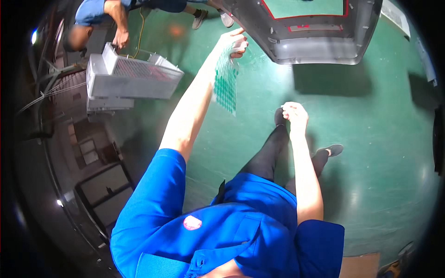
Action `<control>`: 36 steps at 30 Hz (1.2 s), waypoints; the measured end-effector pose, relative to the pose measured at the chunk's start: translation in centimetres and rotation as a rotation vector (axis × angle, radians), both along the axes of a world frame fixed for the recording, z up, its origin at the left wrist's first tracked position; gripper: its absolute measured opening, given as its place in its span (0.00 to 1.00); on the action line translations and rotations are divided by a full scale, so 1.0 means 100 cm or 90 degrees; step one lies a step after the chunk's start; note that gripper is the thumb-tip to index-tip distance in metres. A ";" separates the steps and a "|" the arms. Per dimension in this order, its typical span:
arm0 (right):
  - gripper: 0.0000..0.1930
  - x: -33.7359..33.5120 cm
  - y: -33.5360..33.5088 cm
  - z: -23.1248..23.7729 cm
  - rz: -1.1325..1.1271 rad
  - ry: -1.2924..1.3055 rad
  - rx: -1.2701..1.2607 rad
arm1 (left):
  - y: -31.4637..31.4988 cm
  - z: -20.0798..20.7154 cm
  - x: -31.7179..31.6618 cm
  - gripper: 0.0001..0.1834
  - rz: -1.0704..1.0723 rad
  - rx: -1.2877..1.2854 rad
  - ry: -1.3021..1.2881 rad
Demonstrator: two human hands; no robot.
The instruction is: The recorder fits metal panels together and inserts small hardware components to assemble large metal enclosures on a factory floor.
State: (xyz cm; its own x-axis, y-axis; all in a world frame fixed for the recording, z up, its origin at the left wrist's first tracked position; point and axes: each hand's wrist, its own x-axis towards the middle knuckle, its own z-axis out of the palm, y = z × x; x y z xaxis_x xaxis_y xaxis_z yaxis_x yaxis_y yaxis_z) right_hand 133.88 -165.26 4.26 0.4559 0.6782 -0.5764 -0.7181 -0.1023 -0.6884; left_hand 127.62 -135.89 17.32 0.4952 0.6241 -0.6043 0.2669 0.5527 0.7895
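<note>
Translucent patterned sheet (225,90), one: hangs below my left grip (234,44), which pinches its upper end beside the far grey panel (315,53). Right grip (296,116): curled, nearer and to the right; I cannot tell whether it holds anything. Green floor (384,185): beneath.
</note>
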 end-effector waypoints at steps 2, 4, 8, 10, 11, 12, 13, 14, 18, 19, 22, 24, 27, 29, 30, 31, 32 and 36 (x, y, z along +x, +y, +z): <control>0.05 -0.021 0.032 -0.023 -0.063 0.029 -0.010 | 0.004 0.003 0.006 0.15 -0.041 0.032 0.091; 0.07 -0.035 0.057 -0.046 -0.142 0.053 -0.016 | 0.000 0.001 0.013 0.18 -0.057 0.052 0.119; 0.08 -0.043 0.102 -0.061 -0.215 0.056 -0.004 | 0.004 -0.009 0.001 0.15 -0.087 0.053 0.039; 0.08 -0.039 0.121 -0.066 -0.239 0.052 -0.009 | 0.009 -0.015 0.003 0.15 -0.080 0.060 0.067; 0.07 -0.035 0.130 -0.068 -0.263 0.093 0.000 | 0.013 -0.018 0.003 0.15 -0.108 0.062 0.078; 0.07 -0.030 0.136 -0.070 -0.279 0.083 -0.005 | 0.014 -0.021 0.004 0.15 -0.100 0.060 0.078; 0.07 -0.027 0.143 -0.073 -0.297 0.077 -0.005 | 0.014 -0.020 0.006 0.15 -0.094 0.063 0.080; 0.07 -0.025 0.149 -0.076 -0.314 0.071 -0.005 | 0.013 -0.019 0.007 0.15 -0.088 0.067 0.083; 0.06 -0.016 0.162 -0.081 -0.337 0.092 0.001 | 0.012 -0.013 0.004 0.16 -0.125 0.088 0.090; 0.06 -0.012 0.162 -0.083 -0.349 0.074 0.012 | 0.012 -0.012 0.005 0.16 -0.174 0.093 0.085; 0.06 -0.006 0.164 -0.090 -0.386 0.076 -0.041 | 0.010 -0.012 0.003 0.16 -0.170 0.057 0.057; 0.07 -0.002 0.164 -0.094 -0.388 0.069 -0.045 | 0.009 -0.015 0.002 0.17 -0.143 0.042 0.077; 0.08 0.001 0.174 -0.089 -0.362 0.046 -0.053 | 0.014 -0.006 -0.004 0.19 -0.140 0.017 0.125; 0.08 0.004 0.180 -0.087 -0.338 0.033 -0.047 | 0.014 -0.008 -0.008 0.19 -0.132 0.020 0.118; 0.08 0.005 0.184 -0.086 -0.326 0.027 -0.044 | 0.013 -0.009 -0.010 0.19 -0.127 0.021 0.115; 0.07 0.007 0.187 -0.086 -0.338 0.024 -0.043 | 0.012 -0.011 -0.012 0.19 -0.120 0.035 0.096; 0.07 0.008 0.189 -0.087 -0.334 0.017 -0.053 | 0.010 -0.010 -0.011 0.19 -0.109 0.031 0.098; 0.08 0.012 0.200 -0.096 -0.326 0.003 -0.070 | 0.007 -0.008 -0.011 0.18 -0.078 0.007 0.102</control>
State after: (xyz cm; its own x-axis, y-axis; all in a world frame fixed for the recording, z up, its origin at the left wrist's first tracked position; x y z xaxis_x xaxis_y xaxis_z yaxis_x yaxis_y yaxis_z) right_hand 135.10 -145.21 -5.30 0.7107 0.3038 -0.6345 -0.6979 0.1908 -0.6903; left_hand 126.51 -135.17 16.52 0.4663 0.5713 -0.6754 0.4547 0.5001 0.7370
